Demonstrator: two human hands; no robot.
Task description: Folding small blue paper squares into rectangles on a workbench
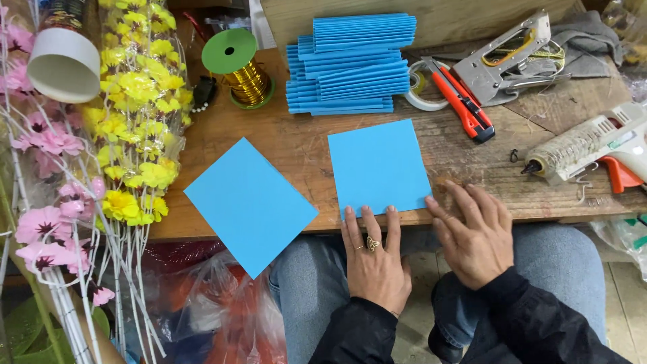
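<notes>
A flat blue paper sheet (377, 165) lies on the wooden table (296, 135) in front of me. My left hand (375, 259), with a ring on one finger, rests its fingertips on the sheet's near edge. My right hand (474, 232) lies flat at the table edge, its index fingertip touching the sheet's near right corner. A second blue sheet (249, 202) lies to the left, turned diagonally and overhanging the table edge. Behind both sheets stands a stack of pleated blue paper (354, 64).
Yellow and pink artificial flowers (128, 135) lie at the left with a white tube (64, 61). A spool of gold wire (239, 67), tape roll (421, 84), orange utility knife (465, 104), staple gun (509, 57) and glue gun (593, 148) sit on the table. Plastic bags (216, 310) lie below.
</notes>
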